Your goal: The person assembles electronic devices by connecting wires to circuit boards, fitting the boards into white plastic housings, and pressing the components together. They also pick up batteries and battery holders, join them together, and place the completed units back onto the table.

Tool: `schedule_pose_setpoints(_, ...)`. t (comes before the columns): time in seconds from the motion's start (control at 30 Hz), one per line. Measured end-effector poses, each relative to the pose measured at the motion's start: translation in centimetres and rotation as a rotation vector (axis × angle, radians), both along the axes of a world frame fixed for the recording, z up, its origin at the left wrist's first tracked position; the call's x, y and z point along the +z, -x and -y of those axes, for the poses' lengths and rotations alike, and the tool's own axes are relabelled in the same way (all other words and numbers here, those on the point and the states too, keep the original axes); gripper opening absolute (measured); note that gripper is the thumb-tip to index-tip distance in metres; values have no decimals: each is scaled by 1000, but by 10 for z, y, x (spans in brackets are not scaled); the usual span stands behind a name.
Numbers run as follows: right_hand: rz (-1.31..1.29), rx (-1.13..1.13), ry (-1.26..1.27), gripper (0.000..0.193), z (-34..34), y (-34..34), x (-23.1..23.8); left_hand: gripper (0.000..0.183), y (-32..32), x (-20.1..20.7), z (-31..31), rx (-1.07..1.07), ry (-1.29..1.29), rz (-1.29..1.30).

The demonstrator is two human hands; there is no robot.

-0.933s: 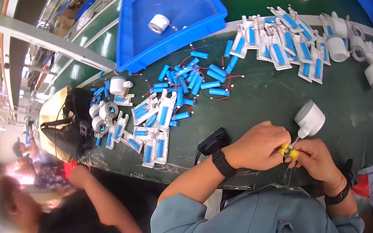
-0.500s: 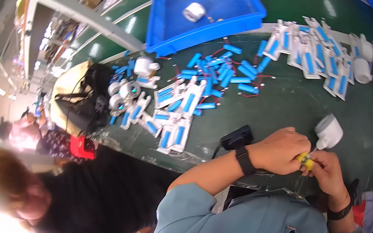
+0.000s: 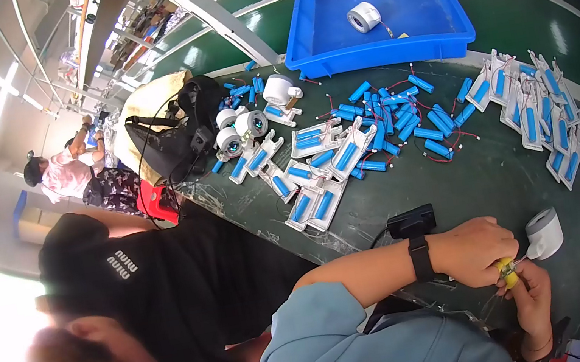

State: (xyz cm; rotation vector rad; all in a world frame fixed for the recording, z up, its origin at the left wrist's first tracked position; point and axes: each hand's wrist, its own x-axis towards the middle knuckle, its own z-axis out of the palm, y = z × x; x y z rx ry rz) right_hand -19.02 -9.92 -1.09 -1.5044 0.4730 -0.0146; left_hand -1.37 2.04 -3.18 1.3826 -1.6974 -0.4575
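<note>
My left hand [image 3: 474, 250], with a black band on its wrist, is closed in a pinch on a small yellow part [image 3: 506, 273] with dark marks. From the near side my right hand [image 3: 533, 301] grips the same part between thumb and fingers. Thin wires show around it, and one seems to run to a white round-headed housing [image 3: 544, 233] lying on the bench just beyond my hands. My fingers hide much of the yellow part. A black box-shaped device [image 3: 412, 222] with a cable sits beside my left wrist.
Loose blue battery cells [image 3: 386, 115] are heaped mid-bench, flanked by white trays with cells [image 3: 539, 112]. A blue bin [image 3: 384, 54] holds one white housing. More housings and a black bag [image 3: 175, 135] stand at far left. A co-worker in black [image 3: 161, 279] sits close on my left.
The view has swung, so the bench things sit farther right and lower. Both hands stay together on the yellow part. The co-worker's head appears lower in the picture.
</note>
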Motion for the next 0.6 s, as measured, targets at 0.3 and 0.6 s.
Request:
schedule_pose_setpoints(0.3, 2, 7, -31, 12, 3, -1, -2, 13, 3, 1, 0, 4, 15, 32)
schedule_pose_setpoints(0.6, -5, 25, -37, 12, 1, -2, 3, 14, 4, 6, -3, 3, -14, 46)
